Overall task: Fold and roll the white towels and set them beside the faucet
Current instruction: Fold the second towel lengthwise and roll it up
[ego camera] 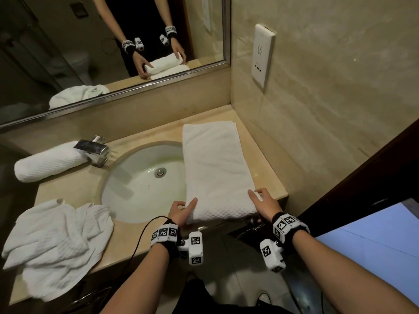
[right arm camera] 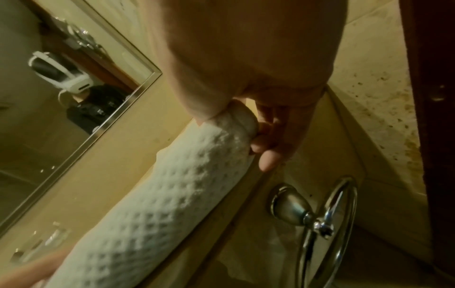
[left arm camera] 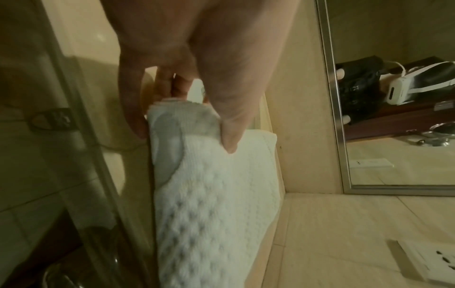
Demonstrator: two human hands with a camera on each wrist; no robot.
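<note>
Head view: the folded towel (ego camera: 215,168) lies on the counter (ego camera: 74,189) at 3 o'clock of the sink (ego camera: 136,184), long axis running 12 to 6. Its near end is rolled, left hand (ego camera: 182,210) and right hand (ego camera: 264,201) curled on either end; the faucet (ego camera: 95,150) sits toward 10.

Left wrist view: thumb and fingers (left arm camera: 229,124) pinch the roll's end.

Right wrist view: fingers (right arm camera: 268,155) cup the other end.

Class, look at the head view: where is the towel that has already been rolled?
The rolled towel lies on the counter at the left of the head view, right beside the faucet, left of the sink.
</note>
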